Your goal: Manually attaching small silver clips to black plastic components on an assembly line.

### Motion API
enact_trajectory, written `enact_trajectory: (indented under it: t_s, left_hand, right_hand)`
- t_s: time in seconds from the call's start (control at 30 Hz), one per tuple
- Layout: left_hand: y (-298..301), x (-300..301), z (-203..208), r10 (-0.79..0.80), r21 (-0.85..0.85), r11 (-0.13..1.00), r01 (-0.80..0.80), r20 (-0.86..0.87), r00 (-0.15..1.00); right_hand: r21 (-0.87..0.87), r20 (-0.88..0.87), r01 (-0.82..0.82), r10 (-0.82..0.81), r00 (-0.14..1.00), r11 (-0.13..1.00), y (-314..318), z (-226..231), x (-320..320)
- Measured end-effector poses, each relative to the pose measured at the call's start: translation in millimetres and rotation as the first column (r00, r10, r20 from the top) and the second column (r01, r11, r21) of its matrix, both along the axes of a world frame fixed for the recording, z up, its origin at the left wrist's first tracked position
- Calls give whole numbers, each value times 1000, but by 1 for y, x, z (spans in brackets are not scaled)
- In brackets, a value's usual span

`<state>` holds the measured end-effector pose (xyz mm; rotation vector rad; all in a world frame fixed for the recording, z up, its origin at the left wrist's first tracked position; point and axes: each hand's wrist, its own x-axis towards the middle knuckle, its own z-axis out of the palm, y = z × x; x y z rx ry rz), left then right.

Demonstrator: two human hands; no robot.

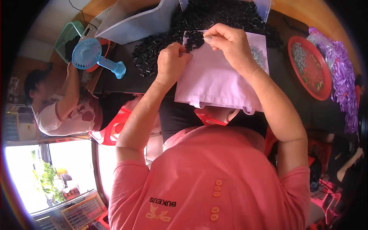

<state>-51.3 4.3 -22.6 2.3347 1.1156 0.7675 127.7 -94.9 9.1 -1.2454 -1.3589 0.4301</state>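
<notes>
A pink cloth bag (218,76) lies flat in front of me, its handles toward my body. On its far left part sits a small cluster of tiny black parts (194,41). My left hand (172,63) is closed beside that cluster, thumb against the fingers; what they hold, if anything, is hidden. Over the bag's far edge my right hand (230,44) pinches with thumb and forefinger. Whatever is in that pinch is too small to name. Small silvery pieces (257,57) lie on the bag beside my right wrist.
A heap of black cylindrical parts (147,53) spreads across the dark table, beside a translucent bin (134,25). At right stand a red tray (316,76) with silvery pins and a bundle of purple ribbons (341,76). A blue fan (87,53) and a co-worker (73,107) are at left.
</notes>
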Motion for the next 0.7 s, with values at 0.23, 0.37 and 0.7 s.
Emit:
enact_trajectory:
  t_s: [0.23,0.37,0.7]
  left_hand:
    - [-4,0,-2,22,-13,1000,-22,27,999]
    - [-7,11,4,16,105,994,-6,-95,995]
    - [-20,11,22,-52,-317,930,188,390,919]
  right_hand:
    - [-7,-6,9,-9,1000,1000,1,-1,-2]
    - [-23,30,0,1,1000,1000,0,0,1]
    - [-19,33,19,-18,999,1000,0,-3,2]
